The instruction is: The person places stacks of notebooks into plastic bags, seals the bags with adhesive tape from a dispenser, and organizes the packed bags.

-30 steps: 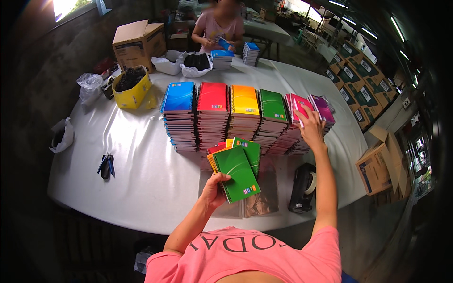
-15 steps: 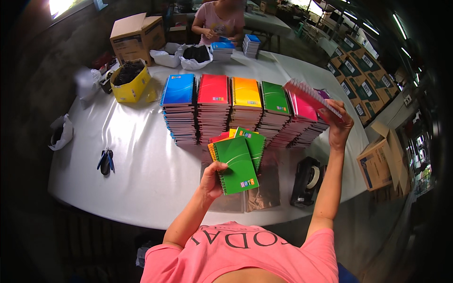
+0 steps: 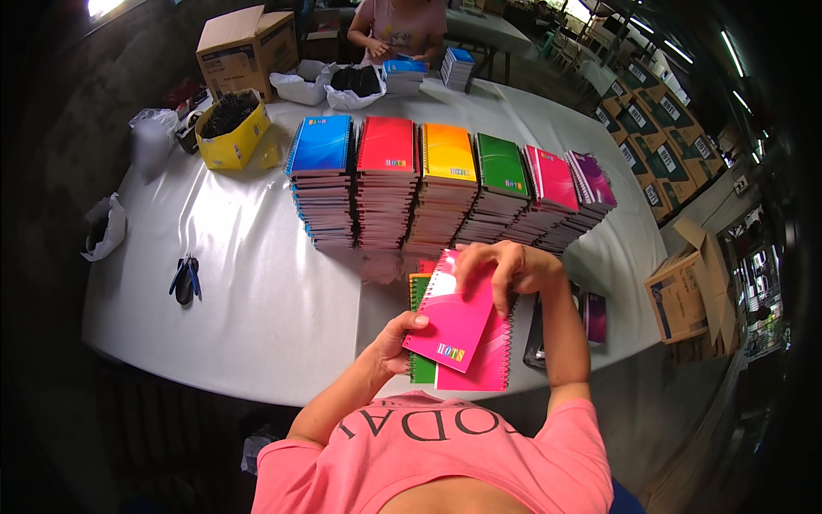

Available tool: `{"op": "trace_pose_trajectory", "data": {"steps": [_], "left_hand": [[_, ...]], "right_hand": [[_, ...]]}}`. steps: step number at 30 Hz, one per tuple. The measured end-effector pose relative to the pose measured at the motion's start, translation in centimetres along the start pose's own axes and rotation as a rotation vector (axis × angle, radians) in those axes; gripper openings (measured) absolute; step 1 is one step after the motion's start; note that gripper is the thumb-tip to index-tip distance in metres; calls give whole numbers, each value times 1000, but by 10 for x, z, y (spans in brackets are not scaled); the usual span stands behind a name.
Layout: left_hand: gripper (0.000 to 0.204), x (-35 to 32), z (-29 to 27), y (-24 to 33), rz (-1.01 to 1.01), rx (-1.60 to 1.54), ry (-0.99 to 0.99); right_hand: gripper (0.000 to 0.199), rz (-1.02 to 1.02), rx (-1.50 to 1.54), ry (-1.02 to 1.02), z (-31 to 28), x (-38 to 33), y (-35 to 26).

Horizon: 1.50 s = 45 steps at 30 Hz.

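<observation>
My left hand [image 3: 396, 347] grips a fanned bunch of spiral notebooks by their left side, thumb on top. A pink notebook [image 3: 445, 321] lies uppermost, tilted, over a second pink notebook [image 3: 492, 360]. Beneath them show the edges of a green notebook [image 3: 421, 368] and of orange and red ones. Over the upper part of the pink notebooks is my right hand [image 3: 518, 267], its fingers bent and apart, the tips at the covers. Beyond stand stacks of notebooks in a row: blue [image 3: 318, 146], red [image 3: 388, 144], yellow [image 3: 448, 152], green [image 3: 501, 161], pink [image 3: 552, 176] and purple [image 3: 591, 178].
Pliers [image 3: 185, 279] lie at left on the white-covered table [image 3: 257, 343]. A yellow box [image 3: 227, 150] of black coils and white bags stand farther back. My right forearm partly hides a black tape dispenser [image 3: 534, 338]. Across the table a person [image 3: 398, 30] handles blue notebooks.
My right hand has come from the pink stack to the held bunch, bringing pink notebooks that now cover the green ones. My left hand has shifted slightly right, still gripping.
</observation>
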<state>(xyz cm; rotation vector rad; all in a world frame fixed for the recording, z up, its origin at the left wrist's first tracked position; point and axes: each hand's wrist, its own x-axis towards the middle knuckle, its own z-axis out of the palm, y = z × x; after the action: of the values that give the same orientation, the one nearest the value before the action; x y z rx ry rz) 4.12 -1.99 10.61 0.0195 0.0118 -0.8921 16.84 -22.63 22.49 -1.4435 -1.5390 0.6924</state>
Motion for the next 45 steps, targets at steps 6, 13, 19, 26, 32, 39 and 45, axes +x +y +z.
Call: {"op": "trace_pose_trajectory", "data": {"steps": [6, 13, 19, 26, 32, 39, 45], "left_hand": [[49, 5, -6, -1, 68, 12, 43], [49, 8, -12, 6, 211, 35, 105], [49, 11, -10, 7, 254, 70, 162], [47, 7, -18, 11, 292, 156, 242], [54, -9, -10, 6, 321, 109, 166], [70, -31, -6, -5, 301, 65, 56], [80, -40, 15, -3, 98, 194, 135]], "right_hand": [[50, 309, -563, 408, 12, -15, -25], [84, 1014, -1227, 1037, -63, -121, -36], [41, 745, -1227, 1113, -74, -226, 14], [23, 280, -1348, 1522, -1, -132, -37], [43, 120, -1278, 710, 103, -12, -48], [84, 493, -909, 185, 108, -18, -56], [39, -90, -1454, 548, 134, -10, -9]]}}
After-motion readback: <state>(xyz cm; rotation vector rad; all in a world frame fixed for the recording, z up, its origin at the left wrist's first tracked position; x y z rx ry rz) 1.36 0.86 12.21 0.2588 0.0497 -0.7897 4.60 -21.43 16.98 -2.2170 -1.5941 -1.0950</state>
